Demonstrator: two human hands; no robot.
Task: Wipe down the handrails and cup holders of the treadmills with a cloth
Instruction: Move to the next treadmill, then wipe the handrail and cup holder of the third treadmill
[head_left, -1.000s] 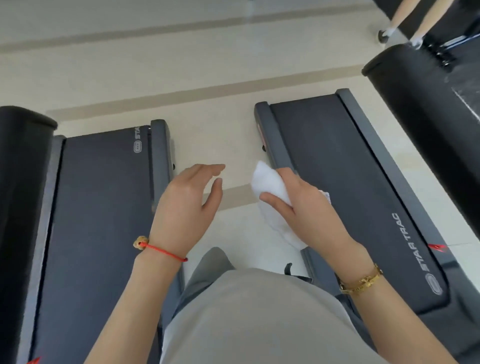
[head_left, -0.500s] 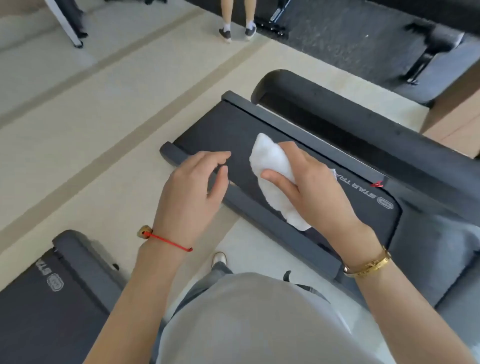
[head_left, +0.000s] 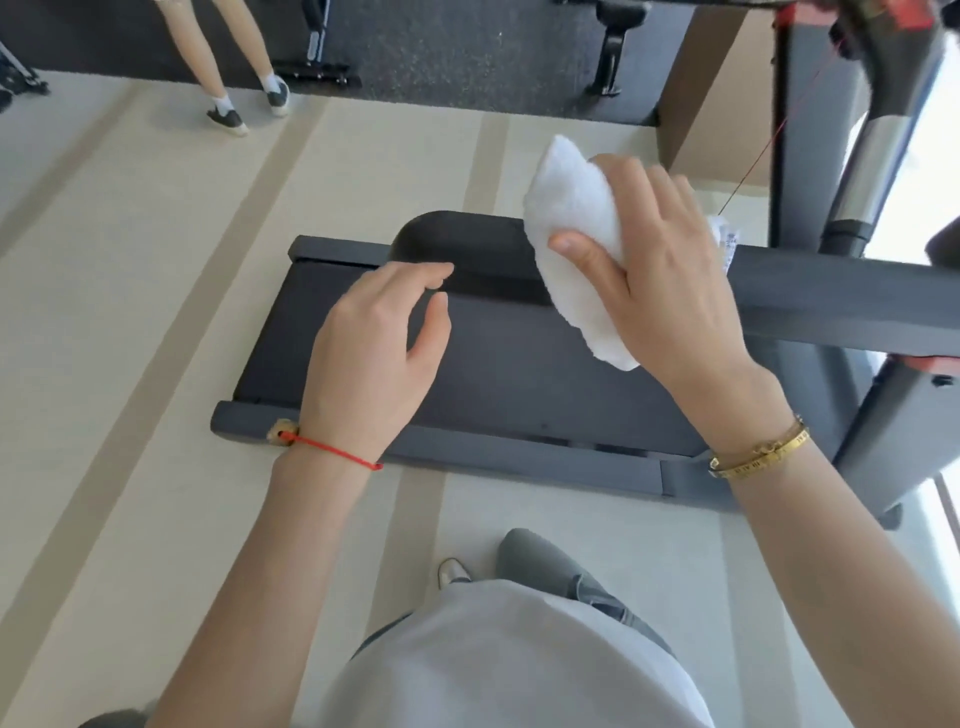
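One white cloth (head_left: 574, 244), bunched, gripped by right hand (head_left: 657, 280) with thumb and fingers curled round it, held above the one treadmill (head_left: 519, 384) and over its dark handrail (head_left: 467, 244). Left hand (head_left: 371, 358) holds nothing, fingers loosely curled. Two bracelets, one per wrist.

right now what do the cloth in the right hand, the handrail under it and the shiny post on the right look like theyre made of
Cloth: soft white terry or microfibre, going by its fuzzy nap and a sewn tag at one edge. Handrail: matte dark grey, probably moulded plastic or a rubbery coating; no glare. Post: likely brushed metal, given its silvery sheen and bright highlight.
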